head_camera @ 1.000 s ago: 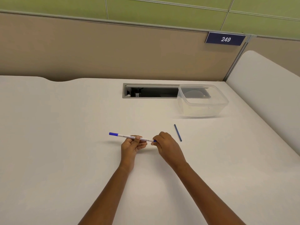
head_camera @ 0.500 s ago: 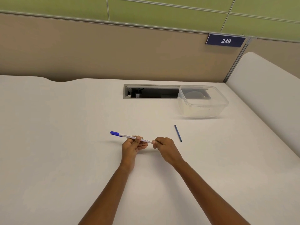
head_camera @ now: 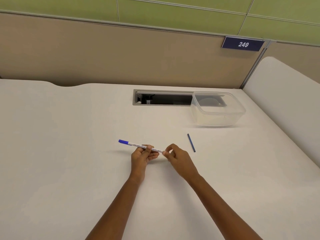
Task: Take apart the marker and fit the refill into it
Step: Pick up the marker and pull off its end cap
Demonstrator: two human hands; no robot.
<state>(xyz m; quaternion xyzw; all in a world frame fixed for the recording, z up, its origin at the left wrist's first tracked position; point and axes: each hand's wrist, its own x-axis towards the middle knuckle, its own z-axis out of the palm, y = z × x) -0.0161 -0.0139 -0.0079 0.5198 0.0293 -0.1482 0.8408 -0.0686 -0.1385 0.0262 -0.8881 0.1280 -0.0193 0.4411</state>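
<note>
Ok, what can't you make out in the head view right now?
- Right end of the marker: hidden in the grip of the right hand, so the end plug's state is unclear.
- Print on the barrel: too small, and the left hand covers part.
- Refill: too thin to tell its ends apart.
- Cable slot: dark inside.

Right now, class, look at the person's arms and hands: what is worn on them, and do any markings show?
Nothing is worn. The left forearm and right forearm are bare to the picture's lower edge, no sleeve in view. The left hand and right hand have no gloves; no watch, bracelet, ring or marking shows.
</note>
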